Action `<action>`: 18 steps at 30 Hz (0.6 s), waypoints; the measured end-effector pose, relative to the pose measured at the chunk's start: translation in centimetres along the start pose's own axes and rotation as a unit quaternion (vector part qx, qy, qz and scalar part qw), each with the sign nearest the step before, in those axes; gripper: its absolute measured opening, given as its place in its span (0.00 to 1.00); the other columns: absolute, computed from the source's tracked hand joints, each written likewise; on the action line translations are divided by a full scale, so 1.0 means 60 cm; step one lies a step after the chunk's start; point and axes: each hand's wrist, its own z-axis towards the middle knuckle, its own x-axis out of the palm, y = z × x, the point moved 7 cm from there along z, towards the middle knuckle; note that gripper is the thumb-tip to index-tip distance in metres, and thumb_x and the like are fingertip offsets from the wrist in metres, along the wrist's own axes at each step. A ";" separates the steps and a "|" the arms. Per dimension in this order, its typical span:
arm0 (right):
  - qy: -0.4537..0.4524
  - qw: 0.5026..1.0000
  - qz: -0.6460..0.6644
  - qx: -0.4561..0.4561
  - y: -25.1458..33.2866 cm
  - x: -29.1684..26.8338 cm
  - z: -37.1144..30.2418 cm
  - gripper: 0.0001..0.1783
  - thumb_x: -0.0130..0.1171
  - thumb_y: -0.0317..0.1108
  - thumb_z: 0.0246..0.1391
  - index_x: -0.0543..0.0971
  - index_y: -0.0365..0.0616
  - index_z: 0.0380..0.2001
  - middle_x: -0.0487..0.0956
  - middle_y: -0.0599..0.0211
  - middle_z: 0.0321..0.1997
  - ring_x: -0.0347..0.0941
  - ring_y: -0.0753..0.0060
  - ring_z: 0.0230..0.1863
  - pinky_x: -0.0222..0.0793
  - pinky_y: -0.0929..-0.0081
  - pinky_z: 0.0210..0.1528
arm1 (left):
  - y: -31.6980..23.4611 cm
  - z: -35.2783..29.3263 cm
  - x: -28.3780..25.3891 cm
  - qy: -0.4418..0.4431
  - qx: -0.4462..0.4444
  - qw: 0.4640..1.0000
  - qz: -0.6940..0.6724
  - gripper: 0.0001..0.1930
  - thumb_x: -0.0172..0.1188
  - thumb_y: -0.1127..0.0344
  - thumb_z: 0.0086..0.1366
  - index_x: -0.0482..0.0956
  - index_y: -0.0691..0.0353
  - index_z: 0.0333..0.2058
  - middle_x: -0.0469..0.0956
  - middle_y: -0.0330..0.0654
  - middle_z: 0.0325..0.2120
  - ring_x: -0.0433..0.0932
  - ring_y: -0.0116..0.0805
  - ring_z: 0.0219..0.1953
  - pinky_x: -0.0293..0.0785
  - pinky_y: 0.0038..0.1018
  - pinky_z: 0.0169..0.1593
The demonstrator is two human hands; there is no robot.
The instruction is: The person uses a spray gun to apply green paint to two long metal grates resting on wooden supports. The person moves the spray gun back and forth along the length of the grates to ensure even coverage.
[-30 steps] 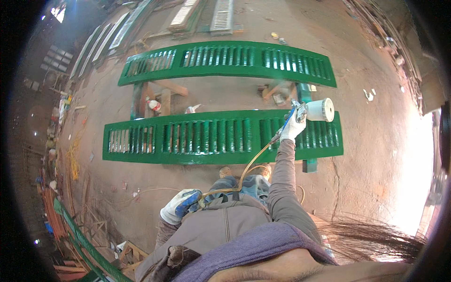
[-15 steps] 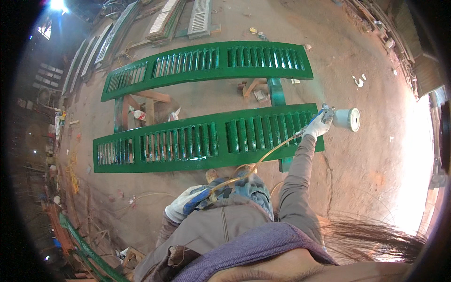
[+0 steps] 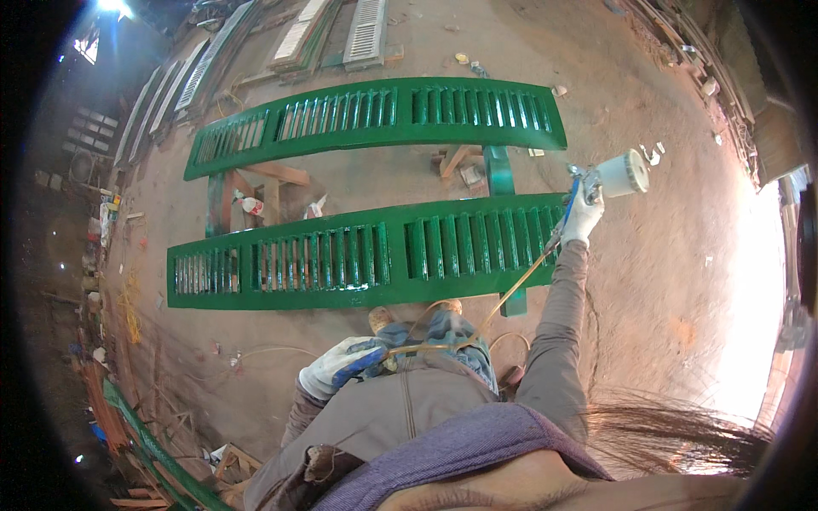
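My right hand, in a white glove, is closed around a paint spray gun with a pale grey cup. It is held out over the right end of the nearer green louvred shutter. A yellowish air hose hangs from the gun's handle and runs to my left hand. That hand, gloved white and blue, is closed on the hose at my waist. Beyond lies a second green louvred shutter, parallel to the first. Both look wet and glossy.
Trestle supports with green-stained beams carry both shutters. Unpainted louvred panels lie at the far side. Scrap wood and a green rail are at the lower left. Litter, including a red-and-white bottle, dots the dirt floor.
My right hand and the spray gun have moved slightly away from me, beyond the near shutter's far right corner, and the cup has tilted upward. My left hand stays on the hose.
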 end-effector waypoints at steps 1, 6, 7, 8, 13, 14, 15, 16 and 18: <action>-0.030 0.998 -0.049 -0.032 0.001 -0.005 0.020 0.18 0.61 0.33 0.57 0.78 0.37 0.49 0.84 0.61 0.42 0.81 0.72 0.42 0.74 0.73 0.45 | 0.005 0.000 -0.002 -0.010 0.011 1.000 -0.014 0.15 0.51 0.56 0.72 0.76 0.63 0.35 0.69 0.30 0.24 0.64 0.18 0.27 0.62 0.18 0.30; -0.141 0.973 -0.096 -0.153 0.016 0.000 0.055 0.10 0.59 0.33 0.59 0.80 0.44 0.43 0.78 0.76 0.27 0.70 0.85 0.20 0.67 0.80 0.21 | 0.035 0.004 -0.003 -0.020 0.021 0.995 -0.094 0.13 0.50 0.58 0.72 0.75 0.62 0.34 0.68 0.29 0.25 0.64 0.17 0.27 0.62 0.18 0.30; -0.145 0.973 -0.079 -0.159 0.022 0.011 0.048 0.10 0.59 0.33 0.59 0.80 0.45 0.43 0.78 0.76 0.26 0.70 0.85 0.20 0.66 0.79 0.21 | 0.038 0.001 -0.002 -0.020 0.016 0.995 -0.100 0.13 0.51 0.58 0.72 0.75 0.61 0.34 0.68 0.29 0.25 0.64 0.16 0.27 0.62 0.17 0.30; -0.114 0.982 -0.098 -0.115 0.016 0.027 0.044 0.13 0.60 0.33 0.58 0.80 0.41 0.45 0.80 0.70 0.33 0.73 0.79 0.29 0.68 0.76 0.31 | 0.037 -0.001 -0.002 -0.020 0.010 0.994 -0.106 0.13 0.51 0.58 0.72 0.75 0.61 0.34 0.68 0.28 0.25 0.64 0.16 0.27 0.61 0.17 0.30; 0.026 0.998 -0.059 -0.026 0.006 0.115 -0.035 0.17 0.62 0.32 0.57 0.79 0.36 0.48 0.83 0.62 0.41 0.80 0.75 0.41 0.73 0.74 0.44 | 0.018 -0.017 -0.021 -0.031 0.036 0.998 -0.050 0.15 0.50 0.58 0.72 0.74 0.63 0.32 0.69 0.33 0.25 0.64 0.21 0.28 0.62 0.21 0.32; 0.084 0.996 -0.004 0.033 0.018 0.142 -0.066 0.16 0.62 0.31 0.57 0.79 0.37 0.47 0.82 0.66 0.37 0.78 0.79 0.36 0.72 0.77 0.39 | 0.015 -0.023 -0.026 -0.042 0.045 0.997 -0.041 0.15 0.50 0.58 0.72 0.75 0.64 0.32 0.69 0.33 0.25 0.64 0.21 0.28 0.62 0.21 0.32; 0.140 0.984 0.051 0.094 0.034 0.171 -0.097 0.15 0.62 0.30 0.57 0.79 0.38 0.47 0.81 0.70 0.32 0.76 0.83 0.32 0.71 0.80 0.34 | 0.011 -0.031 -0.030 -0.053 0.052 0.997 -0.030 0.15 0.50 0.58 0.72 0.75 0.64 0.32 0.70 0.33 0.25 0.64 0.21 0.28 0.62 0.22 0.32; 0.161 0.980 0.106 0.055 0.050 0.184 -0.108 0.11 0.62 0.30 0.57 0.80 0.41 0.44 0.78 0.75 0.27 0.71 0.88 0.25 0.67 0.83 0.26 | 0.015 -0.030 -0.033 -0.042 0.049 0.998 -0.027 0.15 0.50 0.58 0.72 0.75 0.64 0.33 0.70 0.33 0.25 0.64 0.21 0.28 0.62 0.22 0.32; 0.241 0.948 0.179 0.106 0.070 0.220 -0.133 0.10 0.63 0.29 0.57 0.79 0.40 0.42 0.80 0.73 0.28 0.72 0.86 0.23 0.68 0.81 0.24 | 0.023 -0.033 -0.039 -0.024 0.036 0.999 -0.022 0.15 0.50 0.58 0.72 0.76 0.64 0.34 0.70 0.33 0.24 0.65 0.21 0.28 0.62 0.21 0.32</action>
